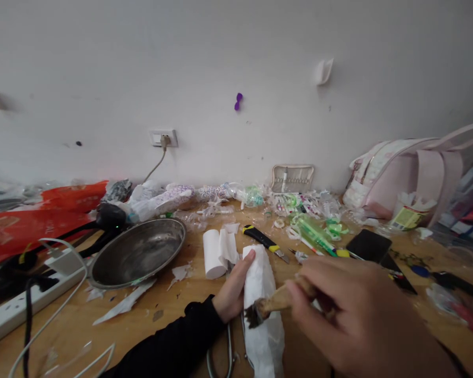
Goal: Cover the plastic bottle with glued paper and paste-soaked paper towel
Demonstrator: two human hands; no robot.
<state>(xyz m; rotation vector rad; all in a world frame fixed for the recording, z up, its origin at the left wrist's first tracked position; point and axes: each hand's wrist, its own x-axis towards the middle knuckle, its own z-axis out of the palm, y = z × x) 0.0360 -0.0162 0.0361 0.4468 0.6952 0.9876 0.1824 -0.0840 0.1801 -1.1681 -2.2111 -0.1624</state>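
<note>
In the head view my left hand (233, 293) is closed around a long piece wrapped in white paper (262, 341), its thumb along the upper left side. My right hand (355, 315) grips the wooden handle of a brush (278, 299). The brush's dark bristles point left and lie over the middle of the white-wrapped piece. What is inside the wrapping is hidden. Just behind my left hand stands a roll of white paper (213, 254) with a loose end. A yellow and black utility knife (265, 241) lies beyond the wrapped piece, its blade showing.
At left are a metal bowl (140, 252), a white power strip (8, 315) with cables, and a red plastic bag (35, 226). Green plastic bottle pieces (313, 231) lie behind my right hand. A pink backpack (398, 173) stands at the right by the wall.
</note>
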